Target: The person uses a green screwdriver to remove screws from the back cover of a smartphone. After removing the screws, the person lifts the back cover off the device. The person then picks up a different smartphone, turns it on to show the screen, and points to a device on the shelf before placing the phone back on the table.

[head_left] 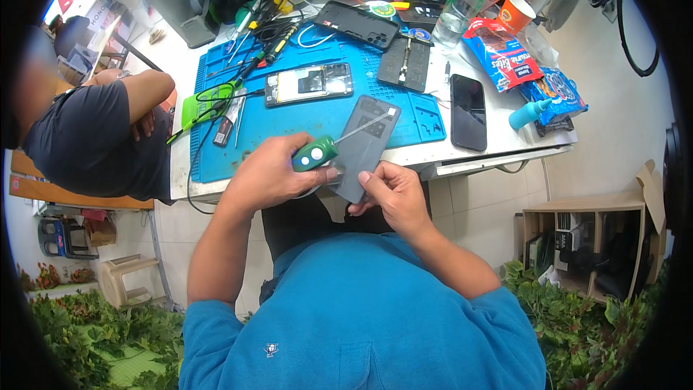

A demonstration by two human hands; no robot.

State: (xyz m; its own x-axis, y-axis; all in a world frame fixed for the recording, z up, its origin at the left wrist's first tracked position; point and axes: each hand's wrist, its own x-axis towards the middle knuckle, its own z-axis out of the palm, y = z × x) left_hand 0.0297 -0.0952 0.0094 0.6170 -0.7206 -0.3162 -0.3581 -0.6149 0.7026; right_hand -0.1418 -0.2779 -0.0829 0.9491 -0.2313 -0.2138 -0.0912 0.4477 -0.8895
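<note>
Head view: my left hand [266, 175] is closed around a green-handled tool [315, 154], its thin shaft slanting across a grey phone cover [364, 150]. My right hand [398, 198] pinches the cover's near right edge. The cover slants over the near edge of the blue mat [289, 123]; an opened phone [289, 87] lies farther left.

Blue shirt [361, 296] w/ sm. emblem [271, 349]

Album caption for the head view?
Left hand with a green tool, right hand gripping a grey panel, near a blue mat.
</note>
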